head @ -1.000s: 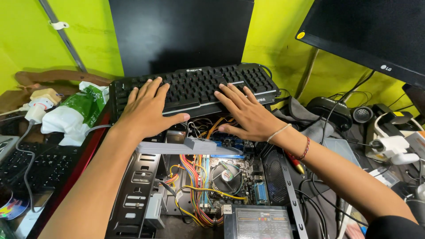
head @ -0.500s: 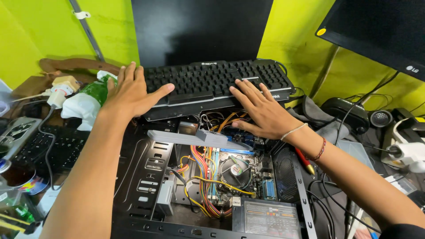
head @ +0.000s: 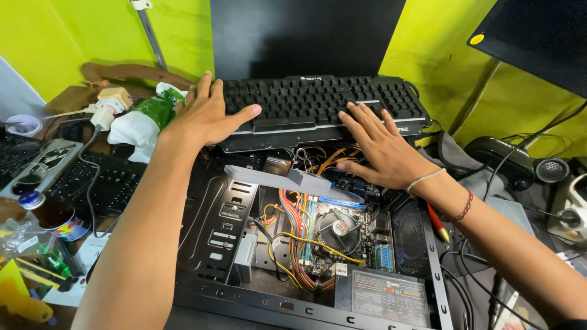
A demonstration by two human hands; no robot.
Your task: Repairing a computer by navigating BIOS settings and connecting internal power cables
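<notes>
Both hands flat on the keyboard (head: 318, 104), upper centre of the frame.
Its long axis runs left-right; the left hand (head: 205, 116) spreads wide at one end, the right hand (head: 382, 146) at the other.

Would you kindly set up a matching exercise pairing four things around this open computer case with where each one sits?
Things:
1. black keyboard
2. round black cooling fan
3. red-handled screwdriver
4. green and white plastic bag

Places:
A. on the circuit board inside the open case
B. beside the left hand, towards the left edge of the desk
C. under both hands, across the far edge of the case
D. below the right wrist, on the case's right rail

Pairs: 1-C, 2-A, 3-D, 4-B
</notes>
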